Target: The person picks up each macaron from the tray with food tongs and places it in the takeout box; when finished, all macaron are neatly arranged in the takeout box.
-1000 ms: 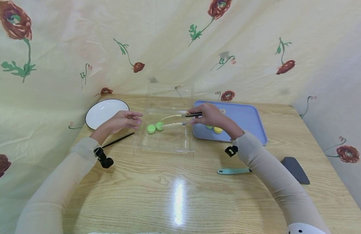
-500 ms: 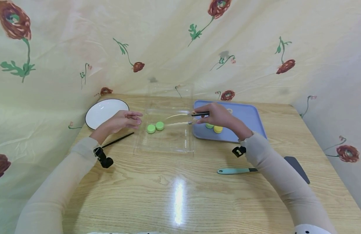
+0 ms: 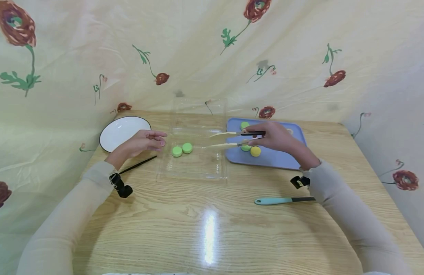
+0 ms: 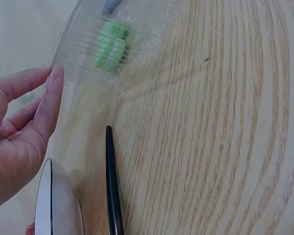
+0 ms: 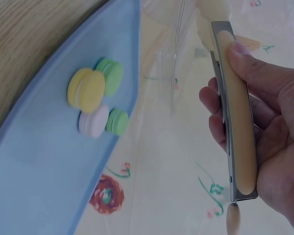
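Left hand (image 3: pixel 139 143) pinching box (image 3: pixel 201 163), right hand (image 3: pixel 276 136) gripping tongs (image 5: pixel 241 117), I'm likely packing, next needing a macaron (image 3: pixel 255 151) off the far-edge tray (image 3: pixel 282 158).

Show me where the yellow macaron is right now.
In the head view, the yellow macaron lies on the left part of the blue tray, beside a green macaron and below the right hand in the picture.

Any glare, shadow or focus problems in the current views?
Head: a bright glare streak and soft shadows on the wooden table; left wrist: ridges of the clear plastic box stripe the green macarons; right wrist: the tongs look fairly sharp, but the box nearly fades into the floral cloth.
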Motion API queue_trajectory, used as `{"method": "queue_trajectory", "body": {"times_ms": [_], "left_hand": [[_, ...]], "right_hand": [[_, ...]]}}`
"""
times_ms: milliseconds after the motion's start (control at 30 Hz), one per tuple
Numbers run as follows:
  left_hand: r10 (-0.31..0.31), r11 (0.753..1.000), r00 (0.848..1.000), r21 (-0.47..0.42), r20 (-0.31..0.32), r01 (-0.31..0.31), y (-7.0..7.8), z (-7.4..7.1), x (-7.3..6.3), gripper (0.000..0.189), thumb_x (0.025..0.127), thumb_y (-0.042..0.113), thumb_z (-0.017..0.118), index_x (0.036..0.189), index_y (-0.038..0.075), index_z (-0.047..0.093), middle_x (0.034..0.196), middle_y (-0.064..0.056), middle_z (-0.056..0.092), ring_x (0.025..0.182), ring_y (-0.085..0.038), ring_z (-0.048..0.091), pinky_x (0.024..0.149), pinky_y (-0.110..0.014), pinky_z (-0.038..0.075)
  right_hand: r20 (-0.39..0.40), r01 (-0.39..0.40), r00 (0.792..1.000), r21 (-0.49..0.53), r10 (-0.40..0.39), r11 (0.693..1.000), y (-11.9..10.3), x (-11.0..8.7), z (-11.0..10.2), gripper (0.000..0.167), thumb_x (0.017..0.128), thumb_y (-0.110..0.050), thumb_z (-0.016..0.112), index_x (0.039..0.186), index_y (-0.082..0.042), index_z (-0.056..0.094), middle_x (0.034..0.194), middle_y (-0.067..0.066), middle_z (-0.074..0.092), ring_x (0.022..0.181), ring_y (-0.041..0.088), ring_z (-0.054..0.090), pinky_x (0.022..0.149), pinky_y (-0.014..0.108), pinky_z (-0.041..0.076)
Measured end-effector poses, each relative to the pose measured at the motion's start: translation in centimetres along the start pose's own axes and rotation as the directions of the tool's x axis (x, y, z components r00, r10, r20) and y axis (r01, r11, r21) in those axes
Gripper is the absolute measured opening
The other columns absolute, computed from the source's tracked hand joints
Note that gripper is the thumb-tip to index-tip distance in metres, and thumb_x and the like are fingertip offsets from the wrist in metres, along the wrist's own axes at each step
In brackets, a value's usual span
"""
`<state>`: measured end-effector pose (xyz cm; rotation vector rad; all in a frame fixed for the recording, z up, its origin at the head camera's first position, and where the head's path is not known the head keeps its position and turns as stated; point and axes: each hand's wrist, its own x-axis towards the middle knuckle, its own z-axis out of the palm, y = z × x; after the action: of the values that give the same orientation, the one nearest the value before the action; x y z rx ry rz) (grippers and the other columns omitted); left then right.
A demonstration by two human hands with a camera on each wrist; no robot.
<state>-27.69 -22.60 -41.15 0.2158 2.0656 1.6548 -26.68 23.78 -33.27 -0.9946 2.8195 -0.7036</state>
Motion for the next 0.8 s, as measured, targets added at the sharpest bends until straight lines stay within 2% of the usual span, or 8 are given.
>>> {"method": "queue_trajectory", "body": {"times_ms": [133, 300, 467, 633, 800], "left_hand": [[0.0, 1.0, 1.0, 0.002, -0.001, 0.0, 0.0, 0.0, 0.0, 0.055, 0.101, 0.0, 0.06, 0.151, -0.009, 0.039, 0.105, 0.003, 0.06, 0.1, -0.007, 0.068, 0.093, -0.027, 0.061], [-0.012, 1.0, 1.0, 0.01, -0.011, 0.012, 0.0, 0.1, -0.1, 0.055, 0.101, 0.002, 0.061, 0.151, -0.007, 0.04, 0.106, 0.002, 0.059, 0.099, -0.007, 0.068, 0.094, -0.029, 0.061], [-0.009, 1.0, 1.0, 0.016, -0.006, 0.009, 0.0, 0.1, -0.1, 0.057, 0.101, 0.004, 0.062, 0.152, -0.008, 0.038, 0.107, 0.002, 0.058, 0.101, -0.008, 0.067, 0.095, -0.028, 0.06], [-0.008, 1.0, 1.0, 0.017, -0.009, 0.008, 0.0, 0.1, -0.1, 0.057, 0.101, 0.004, 0.062, 0.152, -0.008, 0.039, 0.107, 0.002, 0.059, 0.102, -0.011, 0.068, 0.095, -0.029, 0.061], [-0.005, 1.0, 1.0, 0.022, -0.009, 0.005, 0.1, 0.1, -0.2, 0.058, 0.101, 0.005, 0.063, 0.151, -0.009, 0.038, 0.107, 0.001, 0.058, 0.103, -0.012, 0.068, 0.096, -0.032, 0.06]], "right_hand": [[-0.008, -0.041, 0.999, 0.013, 0.041, 0.999, 0.7, -1.6, -1.0, 0.049, 0.09, -0.019, 0.08, 0.134, -0.003, 0.067, 0.122, 0.017, 0.073, 0.074, 0.017, 0.065, 0.058, 0.024, 0.048], [-0.029, -0.064, 0.998, -0.029, 0.063, 0.998, 1.9, -3.6, -2.2, 0.05, 0.088, -0.018, 0.081, 0.133, -0.002, 0.067, 0.124, 0.018, 0.072, 0.077, 0.015, 0.063, 0.059, 0.023, 0.049], [-0.024, -0.086, 0.996, -0.067, 0.085, 0.994, 3.0, -5.5, -3.3, 0.05, 0.087, -0.018, 0.082, 0.132, 0.0, 0.067, 0.122, 0.02, 0.072, 0.076, 0.011, 0.063, 0.06, 0.023, 0.049], [0.002, -0.111, 0.994, -0.081, 0.112, 0.991, 4.2, -7.3, -4.0, 0.051, 0.087, -0.017, 0.082, 0.132, 0.001, 0.067, 0.117, 0.02, 0.074, 0.067, 0.006, 0.056, 0.056, 0.022, 0.043], [0.001, -0.099, 0.995, -0.097, 0.1, 0.99, 5.3, -8.6, -4.5, 0.051, 0.085, -0.015, 0.084, 0.13, 0.003, 0.068, 0.113, 0.02, 0.075, 0.066, 0.002, 0.053, 0.055, 0.022, 0.041]]}}
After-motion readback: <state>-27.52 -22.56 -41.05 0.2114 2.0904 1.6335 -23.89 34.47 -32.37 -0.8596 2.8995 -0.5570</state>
